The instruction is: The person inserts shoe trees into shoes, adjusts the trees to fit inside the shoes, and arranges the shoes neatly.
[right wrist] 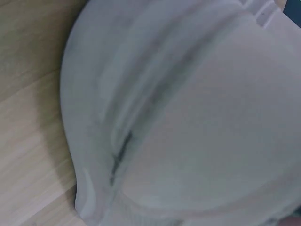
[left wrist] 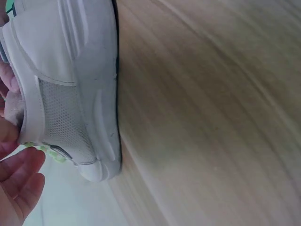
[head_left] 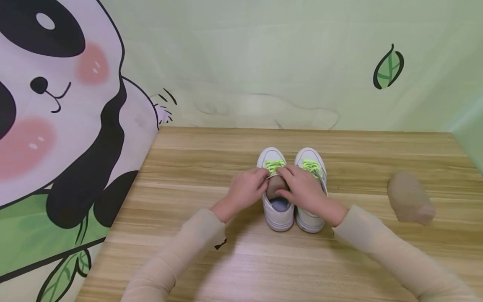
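Left shoe (head_left: 278,220): white, upright on the wood-look surface (head_left: 188,167), between both hands; long axis near to far, toe at the far end.
Laces (head_left: 274,165): bright green, just far of the shoe's mouth.
Left hand (head_left: 247,188): at the mouth's left rim, thumb and fingers pinching the edge by the laces; shoe lies to its right.
Right hand (head_left: 305,188): reaches over the right shoe (head_left: 310,222); fingers touch the far edge of the mouth, thumb apart from them, over the brown piece (cannot tell if anything is gripped; right wrist view is mostly shoe flank).
Nearer hand: neither clearly, both meet at the mouth from opposite sides.
Brown piece (head_left: 276,186): sock-like, inside the left shoe, toward the toe; grey-blue insole (head_left: 280,204) shows on its near side.
Second brown piece (head_left: 410,198): flat on the surface, well to the right of the right shoe, untouched.
Right shoe: parallel, just beside the left one, toe far too.
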The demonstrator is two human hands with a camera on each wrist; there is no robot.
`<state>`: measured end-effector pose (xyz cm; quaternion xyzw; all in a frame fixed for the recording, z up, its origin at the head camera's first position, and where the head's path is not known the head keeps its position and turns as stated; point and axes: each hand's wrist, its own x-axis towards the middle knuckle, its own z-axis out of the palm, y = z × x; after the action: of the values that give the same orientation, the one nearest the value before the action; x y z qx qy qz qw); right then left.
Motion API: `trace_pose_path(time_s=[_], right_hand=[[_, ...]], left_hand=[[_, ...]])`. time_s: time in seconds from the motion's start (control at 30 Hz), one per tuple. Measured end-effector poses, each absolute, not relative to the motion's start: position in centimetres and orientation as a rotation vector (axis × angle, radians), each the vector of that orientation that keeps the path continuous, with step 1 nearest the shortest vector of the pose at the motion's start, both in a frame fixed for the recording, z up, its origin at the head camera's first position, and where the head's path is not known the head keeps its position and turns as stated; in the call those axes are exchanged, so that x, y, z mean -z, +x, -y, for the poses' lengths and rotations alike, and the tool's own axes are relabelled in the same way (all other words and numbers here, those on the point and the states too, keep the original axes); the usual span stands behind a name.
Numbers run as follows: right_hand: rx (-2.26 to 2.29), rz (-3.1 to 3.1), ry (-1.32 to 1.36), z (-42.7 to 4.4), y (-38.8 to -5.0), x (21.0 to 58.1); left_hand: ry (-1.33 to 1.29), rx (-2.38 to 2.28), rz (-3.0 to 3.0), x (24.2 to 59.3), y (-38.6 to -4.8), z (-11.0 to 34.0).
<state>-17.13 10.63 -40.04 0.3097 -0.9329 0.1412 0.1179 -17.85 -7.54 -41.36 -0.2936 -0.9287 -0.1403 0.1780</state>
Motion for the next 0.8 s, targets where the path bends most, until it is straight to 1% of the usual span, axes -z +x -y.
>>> trace_pose_path(time_s=[0.23,0.63,0.8], right_hand=[[-0.472,2.808,0.804,-10.2,-17.2,40.6],[-0.479,2.716,0.740,-9.4,-17.1,41.2],[-0.441,2.689,0.763,-9.5,-17.2,41.3]], left_hand=[[-0.833,0.240,2.670,40.8,-17.9,6.7],[-0.900,0.265,2.646,40.8,-18.0,6.7],[-0.907,0.267,2.616,40.9,-18.0,6.7]])
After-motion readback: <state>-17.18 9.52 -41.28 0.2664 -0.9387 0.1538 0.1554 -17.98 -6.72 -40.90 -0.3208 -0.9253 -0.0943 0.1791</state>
